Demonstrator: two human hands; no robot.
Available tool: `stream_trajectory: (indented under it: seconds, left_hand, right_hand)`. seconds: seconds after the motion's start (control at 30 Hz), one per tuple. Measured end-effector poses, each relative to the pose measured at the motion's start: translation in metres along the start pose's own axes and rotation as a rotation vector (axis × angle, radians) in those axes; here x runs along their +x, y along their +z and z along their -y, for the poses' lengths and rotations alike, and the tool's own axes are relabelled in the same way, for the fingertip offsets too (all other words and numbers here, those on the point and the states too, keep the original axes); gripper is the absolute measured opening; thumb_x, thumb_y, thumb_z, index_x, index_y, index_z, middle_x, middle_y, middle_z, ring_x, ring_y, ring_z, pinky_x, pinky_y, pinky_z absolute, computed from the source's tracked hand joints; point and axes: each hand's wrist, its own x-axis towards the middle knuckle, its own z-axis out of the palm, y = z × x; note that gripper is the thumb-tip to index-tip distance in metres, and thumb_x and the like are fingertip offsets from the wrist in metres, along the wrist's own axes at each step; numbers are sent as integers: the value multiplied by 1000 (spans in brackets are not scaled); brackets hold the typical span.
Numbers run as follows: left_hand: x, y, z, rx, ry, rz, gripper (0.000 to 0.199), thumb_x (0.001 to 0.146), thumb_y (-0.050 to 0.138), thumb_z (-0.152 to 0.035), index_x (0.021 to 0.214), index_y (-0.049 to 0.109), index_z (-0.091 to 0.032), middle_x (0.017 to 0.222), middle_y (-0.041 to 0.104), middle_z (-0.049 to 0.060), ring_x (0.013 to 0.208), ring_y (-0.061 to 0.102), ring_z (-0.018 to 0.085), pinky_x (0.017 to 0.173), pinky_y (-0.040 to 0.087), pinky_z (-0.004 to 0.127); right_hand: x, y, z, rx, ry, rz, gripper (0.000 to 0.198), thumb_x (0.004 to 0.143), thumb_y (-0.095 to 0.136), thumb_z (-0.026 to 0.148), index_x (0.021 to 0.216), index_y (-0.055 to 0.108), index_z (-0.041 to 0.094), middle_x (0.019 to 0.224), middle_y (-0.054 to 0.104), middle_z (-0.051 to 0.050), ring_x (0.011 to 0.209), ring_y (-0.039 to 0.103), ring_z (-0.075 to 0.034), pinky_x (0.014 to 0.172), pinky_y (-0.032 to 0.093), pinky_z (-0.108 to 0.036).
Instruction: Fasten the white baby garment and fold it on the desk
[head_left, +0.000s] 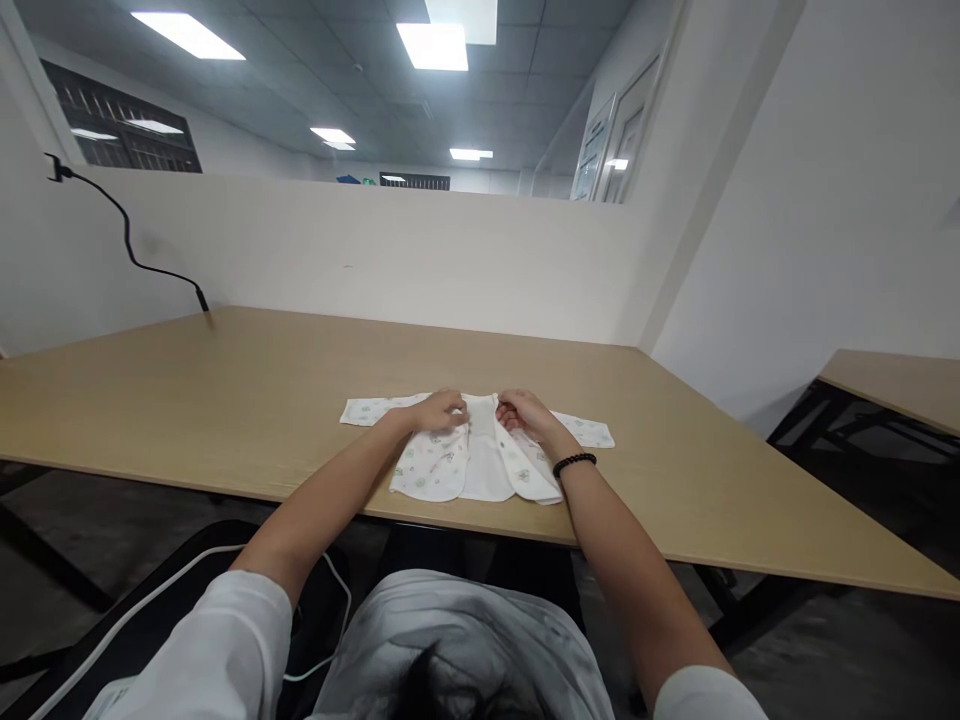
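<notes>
A small white baby shirt (485, 470) with a faint coloured print lies spread on the table, front open, its sleeves reaching out to both sides. Its bare white inside shows between the two front panels. My left hand (441, 411) rests at the upper part of the left panel, fingers curled on the cloth at its inner edge. Near the neckline my right hand (523, 411), with a black bead bracelet (574, 463) on the wrist, pinches the edge of the right panel. That panel is partly lifted and folded outward. Fingertips of both hands are partly hidden.
The wooden table (225, 400) ends at its front edge just below the shirt. A white partition (390, 260) stands behind it. A black gooseneck holder (127, 230) rises at the back left. Another table (900, 385) is at the right. A white cable (150, 600) hangs at lower left.
</notes>
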Motion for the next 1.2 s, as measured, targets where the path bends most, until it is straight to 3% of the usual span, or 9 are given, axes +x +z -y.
stream_trajectory:
  seconds: [0.13, 0.33, 0.53, 0.63, 0.83, 0.97, 1.07, 1.13, 1.2]
  left_hand:
    - [1, 10, 4, -117, 2, -67, 26, 91, 49, -43, 90, 63, -20, 90, 60, 5, 94, 55, 23, 93, 44, 36]
    - [2, 22, 6, -52, -109, -272, 38, 89, 55, -48, 116, 58, -21, 117, 57, 12, 119, 49, 29, 105, 39, 45]
    - [-6, 21, 9, 68, -186, 163, 57, 94, 45, -58, 143, 48, -28, 155, 41, 12, 146, 29, 32, 117, 21, 52]
    - [-8, 19, 5, 79, -237, 228, 64, 93, 44, -63, 149, 41, -31, 162, 30, 10, 150, 20, 35, 117, 16, 57]
    - [-12, 4, -7, 47, -196, 226, 67, 81, 61, -68, 141, 51, -38, 158, 38, 8, 148, 21, 42, 113, 21, 59]
    - [-7, 1, -5, -28, -21, 134, 39, 92, 54, -49, 120, 65, -26, 128, 65, 9, 124, 54, 29, 104, 39, 40]
    - [0, 7, 0, -24, 5, 12, 29, 94, 46, -31, 99, 71, -18, 101, 72, 8, 98, 64, 22, 91, 46, 31]
    - [3, 12, 1, -1, -25, -32, 26, 91, 48, -25, 95, 73, -18, 96, 73, 8, 91, 65, 22, 83, 47, 29]
    - [3, 16, 0, 12, -48, -40, 24, 88, 52, -23, 96, 74, -18, 94, 73, 8, 86, 65, 22, 76, 47, 29]
  right_hand:
    - [0, 6, -11, -123, 60, 62, 10, 78, 62, 27, 75, 61, 17, 69, 69, -6, 56, 59, -11, 49, 45, -19]
    - [-3, 4, -13, -333, -42, 108, 14, 74, 69, 29, 75, 61, 17, 57, 60, 3, 50, 50, -9, 46, 35, -20]
    - [-10, -4, -5, -483, -55, 233, 32, 63, 81, 40, 75, 63, 16, 59, 57, 5, 56, 49, -10, 53, 35, -23]
    - [-15, -12, -3, -560, -18, 242, 38, 56, 84, 44, 71, 62, 17, 60, 56, 5, 57, 47, -10, 54, 33, -23]
    - [-22, -28, 0, -599, 41, 304, 39, 51, 87, 43, 67, 62, 17, 61, 58, 5, 59, 48, -11, 55, 32, -23]
    - [-6, -27, 10, -678, 138, 330, 27, 57, 84, 32, 72, 68, 17, 63, 62, 2, 57, 50, -12, 55, 36, -25]
    - [16, -14, 13, -799, -5, 112, 12, 68, 74, 20, 79, 71, 18, 76, 69, -3, 66, 58, -16, 62, 43, -27]
    - [28, -3, 7, -836, -158, -23, 18, 69, 68, 9, 84, 72, 19, 91, 72, -6, 80, 63, -20, 74, 47, -29]
    - [34, 4, -5, -830, -243, -31, 26, 69, 63, 2, 86, 73, 19, 99, 72, -7, 89, 64, -21, 82, 48, -31]
